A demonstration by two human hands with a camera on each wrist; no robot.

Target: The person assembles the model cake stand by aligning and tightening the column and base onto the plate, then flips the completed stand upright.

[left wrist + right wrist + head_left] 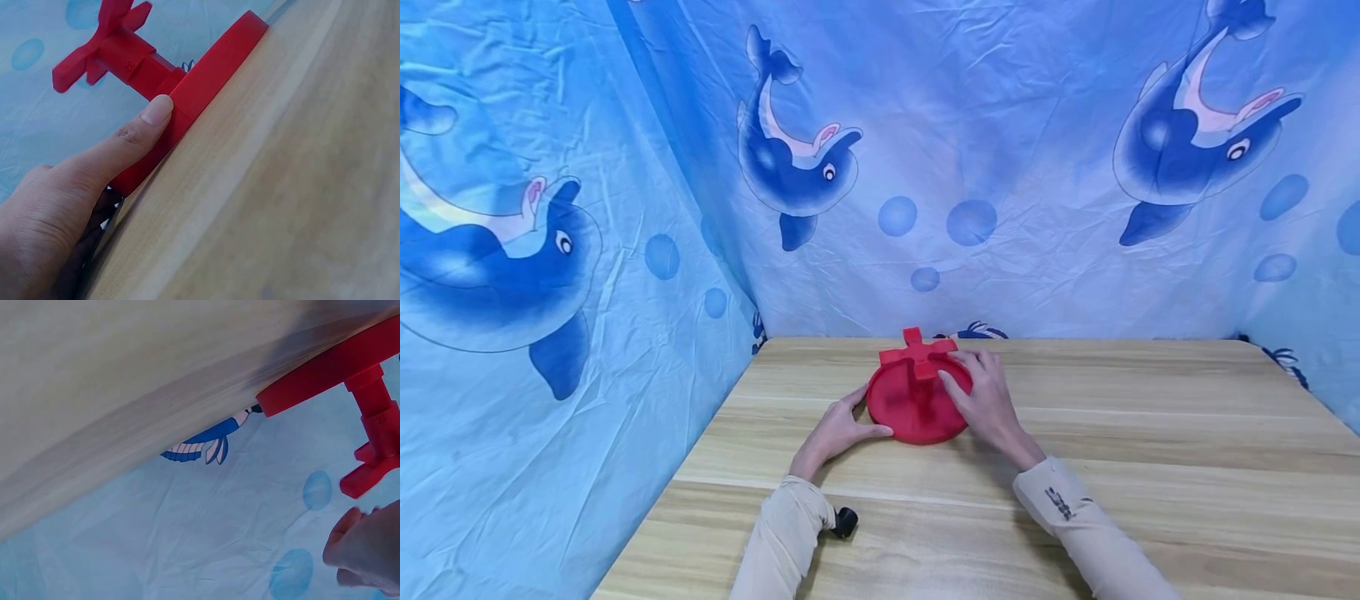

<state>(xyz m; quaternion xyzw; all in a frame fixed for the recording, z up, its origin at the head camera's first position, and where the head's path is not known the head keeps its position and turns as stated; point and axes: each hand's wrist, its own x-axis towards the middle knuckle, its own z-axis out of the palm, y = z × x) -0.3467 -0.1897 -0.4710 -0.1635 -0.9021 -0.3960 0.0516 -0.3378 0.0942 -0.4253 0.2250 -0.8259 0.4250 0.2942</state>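
Observation:
A red round base (895, 408) lies flat on the wooden table, with a short red post (134, 65) rising from its middle. On top of the post sits a red cross-shaped piece (919, 353) with blunt arms. My left hand (838, 429) holds the base's rim on the left, its thumb (147, 125) against the side wall; the other fingers are mostly hidden in the left wrist view. My right hand (988, 400) hovers by the cross's right arm, thumb and fingers spread. In the right wrist view a gap shows between the hand (369, 550) and the cross.
The pale wooden table (1150, 433) spreads around the base. A blue dolphin-print cloth (1037, 275) hangs along its back and left sides. A small black object (846, 522) sits at the left sleeve cuff.

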